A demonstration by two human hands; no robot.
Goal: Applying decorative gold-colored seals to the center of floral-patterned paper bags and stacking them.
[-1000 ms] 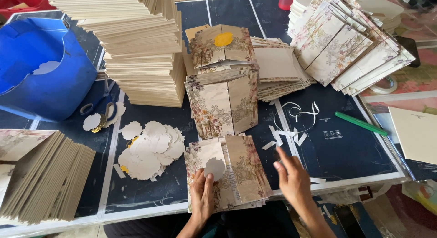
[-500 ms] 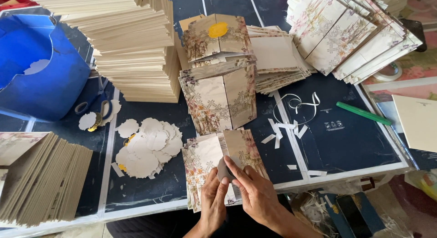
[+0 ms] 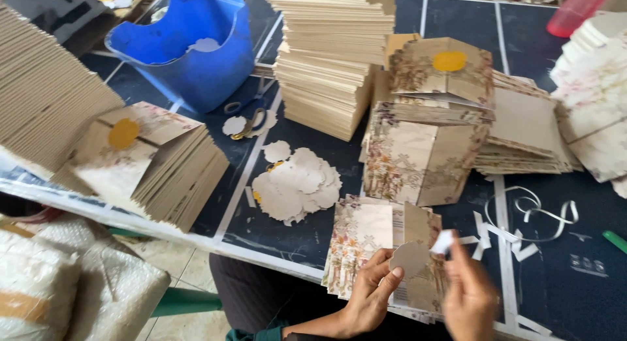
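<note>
Scalloped round sticker (image 3: 409, 259), pale tan, pinched at its lower left edge by left hand (image 3: 368, 295), thumb + forefinger closed on it; other fingers loosely curled. Sticker sits just above the near edge of the floral card pile (image 3: 366, 240), hovering over the pile's right half; can't tell if it touches the top card. It's near-round, so no real long axis; its face is turned up toward the camera, slightly tilted.

Right hand (image 3: 467, 295) is blurred, fingers bunched round a small white strip (image 3: 442, 242), prob. backing paper, held at the fingertips just right of the sticker. Strip + sticker nearly touching; can't tell if joined. Grip looks like a light pinch, not a fist.

Key relation: sticker lies betw. the two hands, left hand already on it, right hand just beside. Card pile lies directly under + ahead of both hands, long axis running away from the person, top card open w/ a plain centre panel and floral flaps either side.

Around:
- loose heap of same scalloped stickers (image 3: 297, 184) left of pile, on dark table (image 3: 562, 282)
- folded floral cards stacked upright (image 3: 424, 155) beyond the pile, one w/ yellow seal (image 3: 450, 61)
- tall stack of plain cream cards (image 3: 333, 60), far centre
- blue tub (image 3: 189, 50), far left; scissors (image 3: 245, 119) near it
- white paper strips (image 3: 535, 214) littered to the right
- sealed card stack (image 3: 150, 165) at left table edge
</note>
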